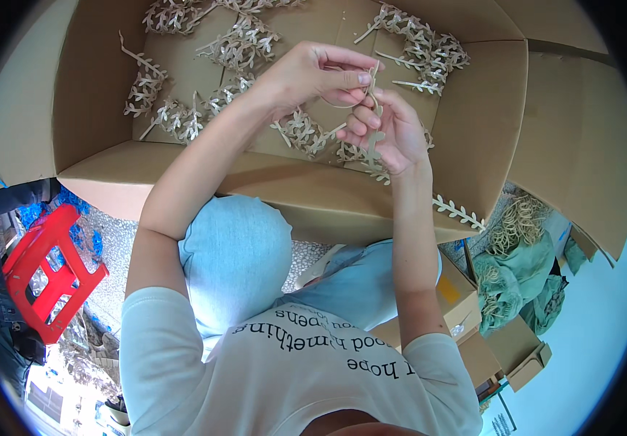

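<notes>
Above the near side of a large cardboard box, my two hands meet with a pale beige leaf-shaped trim (375,139) between them. My left hand (317,76) is closed, its thumb and fingers pinching the thin end of the trim. Just below and to the right, my right hand (393,131) has its fingers curled round the same strip, which hangs down across the palm. A further leafy length (459,212) shows past my right forearm, over the box's near edge; whether it joins the held strip is hidden.
Several bunches of leaf trim (422,47) lie inside the cardboard box (473,109), whose flaps are folded outward. A red plastic stool (51,272) is at the left. On the right are a bundle of beige cord (520,221), green sacking (520,272) and smaller cartons (509,349).
</notes>
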A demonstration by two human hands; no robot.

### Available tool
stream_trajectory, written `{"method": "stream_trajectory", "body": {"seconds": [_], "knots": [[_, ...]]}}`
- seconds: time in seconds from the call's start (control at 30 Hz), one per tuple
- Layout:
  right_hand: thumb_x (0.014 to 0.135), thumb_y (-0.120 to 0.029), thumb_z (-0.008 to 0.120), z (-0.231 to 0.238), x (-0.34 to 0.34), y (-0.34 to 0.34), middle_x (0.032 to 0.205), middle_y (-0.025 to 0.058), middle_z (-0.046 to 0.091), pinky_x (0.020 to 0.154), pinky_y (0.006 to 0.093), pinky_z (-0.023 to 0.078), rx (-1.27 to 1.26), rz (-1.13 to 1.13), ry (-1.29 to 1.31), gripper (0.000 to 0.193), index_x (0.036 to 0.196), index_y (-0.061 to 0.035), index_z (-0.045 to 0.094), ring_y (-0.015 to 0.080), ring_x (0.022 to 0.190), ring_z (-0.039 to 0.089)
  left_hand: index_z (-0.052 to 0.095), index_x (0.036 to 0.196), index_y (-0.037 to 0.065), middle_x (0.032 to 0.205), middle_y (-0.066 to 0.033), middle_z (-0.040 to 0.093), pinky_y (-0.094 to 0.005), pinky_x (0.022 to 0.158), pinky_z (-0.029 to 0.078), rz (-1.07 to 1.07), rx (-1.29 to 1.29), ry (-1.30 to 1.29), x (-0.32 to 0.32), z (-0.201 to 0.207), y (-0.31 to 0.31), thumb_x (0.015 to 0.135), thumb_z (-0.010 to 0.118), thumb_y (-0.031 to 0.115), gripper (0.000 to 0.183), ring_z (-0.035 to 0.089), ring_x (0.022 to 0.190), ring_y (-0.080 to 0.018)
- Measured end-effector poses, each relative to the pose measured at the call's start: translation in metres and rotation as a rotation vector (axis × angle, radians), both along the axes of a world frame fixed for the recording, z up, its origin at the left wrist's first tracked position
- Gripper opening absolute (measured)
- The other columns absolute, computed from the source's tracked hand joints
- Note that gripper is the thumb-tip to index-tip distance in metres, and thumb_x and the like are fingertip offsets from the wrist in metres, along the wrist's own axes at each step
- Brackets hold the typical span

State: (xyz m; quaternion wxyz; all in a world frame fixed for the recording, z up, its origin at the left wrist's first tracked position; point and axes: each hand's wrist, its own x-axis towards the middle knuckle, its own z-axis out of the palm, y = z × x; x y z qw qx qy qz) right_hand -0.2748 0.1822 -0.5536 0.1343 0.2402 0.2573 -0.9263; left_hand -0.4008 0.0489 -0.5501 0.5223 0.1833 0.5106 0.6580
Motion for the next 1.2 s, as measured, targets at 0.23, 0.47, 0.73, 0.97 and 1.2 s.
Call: {"method": "stream_trajectory", "body": {"seconds": [0.23,0.47,0.73,0.97,1.2], "knots": [[0.088,-0.026,0.043,0.009,0.009,0.003,0.059,0.0021,0.046,0.076,0.0445,0.049,-0.027,0.079,-0.009,0.028,0.085,-0.0013,0.056,0.0201,0.07,0.055,0.061,0.101,-0.002,0.087,-0.0078,0.064,-0.0225,0.072,0.052,-0.138,-0.013,-0.03,-0.005,0.016,-0.004,0.078,0.066,0.009,0.026,0.061,0.077,-0.0114],[0.087,-0.025,0.048,0.023,0.023,0.003,0.089,0.0106,0.059,0.081,0.0387,0.047,0.396,0.156,-0.007,0.029,0.096,0.0005,0.059,0.0209,0.093,0.057,0.064,0.088,-0.001,0.076,-0.0032,0.062,-0.02,0.063,0.049,-0.173,-0.027,0.163,0.005,0.036,-0.01,0.078,0.066,0.007,0.013,0.059,0.07,-0.007],[0.08,-0.012,0.063,0.021,0.026,-0.021,0.1,0.0079,0.061,0.08,0.0258,0.044,1.462,-0.289,0.303,0.026,0.104,-0.0006,0.06,0.0119,0.092,0.056,0.063,0.092,-0.003,0.083,-0.0068,0.065,-0.0211,0.065,0.052,0.161,-0.147,0.283,0.028,0.049,-0.001,0.08,0.063,0.007,0.016,0.063,0.075,-0.0113],[0.076,-0.008,0.066,0.028,0.032,-0.013,0.083,0.0023,0.062,0.058,0.0187,0.044,1.599,-0.371,0.264,0.011,0.085,-0.0015,0.064,0.0066,0.074,0.056,0.065,0.091,0.0,0.07,-0.0057,0.064,-0.0191,0.051,0.045,-0.073,-0.354,0.625,0.029,0.072,0.006,0.079,0.065,0.014,0.018,0.059,0.063,-0.0053],[0.076,-0.007,0.064,0.048,0.04,0.0,0.074,-0.0015,0.059,0.046,0.0165,0.038,1.403,-0.225,0.19,0.009,0.083,-0.0014,0.062,0.0001,0.06,0.049,0.066,0.084,0.0,0.065,-0.0023,0.062,-0.0212,0.051,0.041,-0.145,-0.166,0.837,0.019,0.067,0.013,0.079,0.065,0.017,0.017,0.053,0.058,-0.0037]]}}
